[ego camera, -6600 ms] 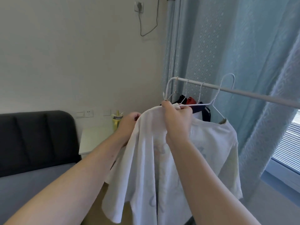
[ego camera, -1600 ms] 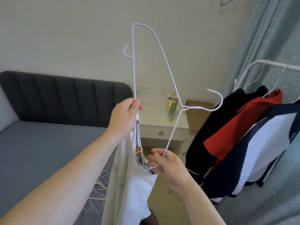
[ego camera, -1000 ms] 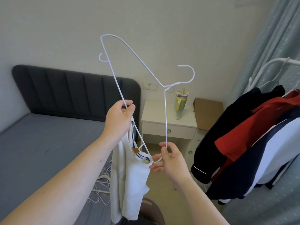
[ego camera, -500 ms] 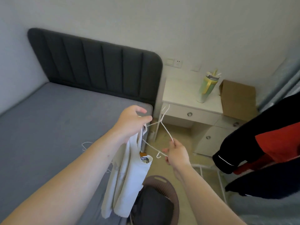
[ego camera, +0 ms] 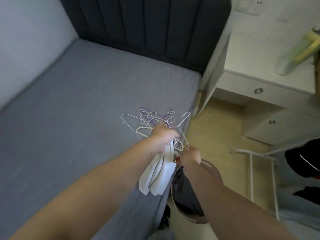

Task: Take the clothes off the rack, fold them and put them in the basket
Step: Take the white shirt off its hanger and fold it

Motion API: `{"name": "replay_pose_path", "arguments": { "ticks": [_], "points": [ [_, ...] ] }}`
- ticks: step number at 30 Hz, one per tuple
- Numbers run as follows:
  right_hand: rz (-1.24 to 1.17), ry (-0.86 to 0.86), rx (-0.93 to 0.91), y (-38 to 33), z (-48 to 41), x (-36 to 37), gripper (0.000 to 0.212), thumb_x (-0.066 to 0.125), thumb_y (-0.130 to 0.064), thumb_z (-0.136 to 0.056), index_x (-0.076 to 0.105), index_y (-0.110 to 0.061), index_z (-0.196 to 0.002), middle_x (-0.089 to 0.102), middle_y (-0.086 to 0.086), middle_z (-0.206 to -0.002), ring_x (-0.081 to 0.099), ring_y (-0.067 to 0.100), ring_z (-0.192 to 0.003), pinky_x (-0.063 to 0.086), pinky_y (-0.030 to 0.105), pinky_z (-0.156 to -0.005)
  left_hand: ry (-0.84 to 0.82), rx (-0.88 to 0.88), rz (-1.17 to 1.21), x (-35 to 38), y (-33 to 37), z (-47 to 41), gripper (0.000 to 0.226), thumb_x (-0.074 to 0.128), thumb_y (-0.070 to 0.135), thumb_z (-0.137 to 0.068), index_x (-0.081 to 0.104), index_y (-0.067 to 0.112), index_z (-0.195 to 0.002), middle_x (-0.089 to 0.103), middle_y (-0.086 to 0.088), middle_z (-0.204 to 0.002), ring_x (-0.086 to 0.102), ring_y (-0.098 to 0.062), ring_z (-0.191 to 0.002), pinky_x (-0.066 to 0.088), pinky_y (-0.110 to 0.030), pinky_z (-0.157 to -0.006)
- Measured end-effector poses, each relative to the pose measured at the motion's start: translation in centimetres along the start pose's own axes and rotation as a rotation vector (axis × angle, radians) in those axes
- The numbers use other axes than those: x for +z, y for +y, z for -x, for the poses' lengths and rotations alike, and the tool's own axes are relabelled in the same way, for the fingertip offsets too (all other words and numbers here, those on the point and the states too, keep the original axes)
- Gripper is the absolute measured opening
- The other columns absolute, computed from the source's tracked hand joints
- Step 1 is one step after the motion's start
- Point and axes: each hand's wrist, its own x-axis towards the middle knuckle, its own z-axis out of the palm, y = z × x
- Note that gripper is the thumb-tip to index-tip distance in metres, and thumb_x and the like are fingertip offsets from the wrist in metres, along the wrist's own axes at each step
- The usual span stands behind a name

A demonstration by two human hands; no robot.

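Head view showed the right hand (ego camera: 189, 155) pinching the hanger (ego camera: 182, 135), its length pointing far at the hanger pile (ego camera: 149, 118) just beyond, while the left hand (ego camera: 162, 135) gripped the bunched shirt (ego camera: 159, 177).

support: grey bed (ego camera: 69, 101), centre-left | on it: hanger pile (ego camera: 150, 118) near right edge (white and purple wire) | floor (ego camera: 216, 132): basket (ego camera: 213, 171)
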Motion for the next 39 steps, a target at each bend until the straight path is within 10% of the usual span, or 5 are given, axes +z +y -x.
{"name": "replay_pose_path", "arguments": {
  "ticks": [6, 12, 19, 26, 39],
  "points": [
    [0.231, -0.089, 0.168, 0.0, 2.2, 1.3, 0.021, 0.047, -0.013, -0.103, 0.058, -0.014, -0.122, 0.063, 0.007, -0.126, 0.065, 0.017, -0.107, 0.054, 0.024, -0.079, -0.014, -0.078, 0.003, -2.8, -2.4, -4.0, 0.026, 0.075, 0.010, -0.082, 0.054, 0.013, -0.068, 0.045, 0.000, -0.054, 0.038, -0.015, -0.052, 0.032, -0.020, -0.046],
    [-0.095, -0.094, 0.140, 0.6, -0.5, 3.8, 0.024, 0.050, -0.007, -0.101, 0.060, -0.002, -0.123, 0.061, 0.008, -0.081, 0.062, 0.018, -0.057, 0.052, 0.022, -0.044, -0.001, -0.098, -0.020, -4.7, -2.8, -7.0, 0.022, 0.073, 0.014, -0.084, 0.058, 0.008, -0.070, 0.042, 0.003, -0.044, 0.035, -0.015, -0.047, 0.028, -0.021, -0.042],
    [0.482, -0.237, -0.064, -1.5, -3.1, 5.1, 0.051, 0.051, -0.018, -0.100, 0.039, -0.009, -0.148, 0.051, 0.019, -0.141, 0.045, 0.016, -0.087, 0.034, 0.017, -0.067, -0.012, -0.035, 0.092, -5.6, -2.6, -8.7, 0.009, 0.074, 0.001, -0.080, 0.069, 0.009, -0.077, 0.061, 0.002, -0.059, 0.056, -0.009, -0.052, 0.042, -0.016, -0.044],
    [0.394, -0.424, -0.142, -2.4, 0.7, 5.0, 0.062, 0.050, -0.007, -0.088, 0.051, -0.041, -0.139, 0.065, 0.000, -0.101, 0.048, 0.015, -0.054, 0.038, 0.023, -0.049, -0.201, 0.088, -0.159, -6.6, -1.4, -7.3, 0.029, 0.066, -0.008, -0.065, 0.062, 0.017, -0.077, 0.056, -0.001, -0.074, 0.049, -0.015, -0.067, 0.041, -0.022, -0.057],
    [0.812, -0.510, -0.367, -3.9, 4.0, 2.2, 0.018, 0.057, -0.011, -0.092, 0.055, -0.026, -0.083, 0.047, -0.010, -0.076, 0.045, 0.005, -0.069, 0.048, 0.020, -0.071, -0.574, 0.423, -0.469, -7.3, 3.2, 1.1, 0.041, 0.057, -0.017, -0.068, 0.061, 0.020, -0.087, 0.057, 0.012, -0.066, 0.049, -0.001, -0.055, 0.038, -0.018, -0.050]
  ]
}}
